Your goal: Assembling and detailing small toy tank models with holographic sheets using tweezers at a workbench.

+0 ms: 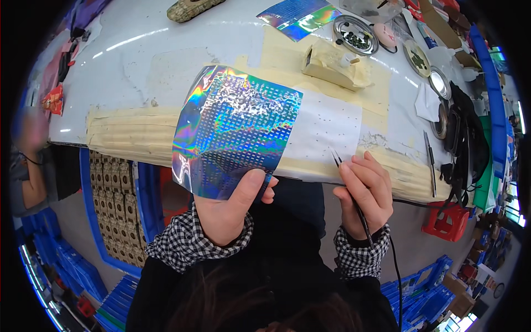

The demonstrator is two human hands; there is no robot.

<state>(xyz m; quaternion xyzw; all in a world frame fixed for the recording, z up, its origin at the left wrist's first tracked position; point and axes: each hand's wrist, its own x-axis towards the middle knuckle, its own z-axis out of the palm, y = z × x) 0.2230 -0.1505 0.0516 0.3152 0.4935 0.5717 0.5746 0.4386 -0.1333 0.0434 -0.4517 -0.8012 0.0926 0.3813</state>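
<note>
My left hand (225,214) grips the lower right corner of a shiny holographic sheet (243,130), thumb on top. Rows of small light marks cover the sheet, which is tilted and slightly curled. Partly beneath its right side is a white sheet (326,124) dotted with tiny dark specks. My right hand (366,193) is closed around dark slim tweezers (362,218), held like a pen. Their fine tips point at the lower right part of the white sheet; whether they touch it, or pinch anything, I cannot make out.
A tape-covered block (332,66) stands beyond the white sheet. Behind it are a round dish (355,36) of small dark pieces and another holographic sheet (298,16). A blue crate (99,232) of camouflage-patterned parts sits below left. Another person's arm (34,177) shows at far left.
</note>
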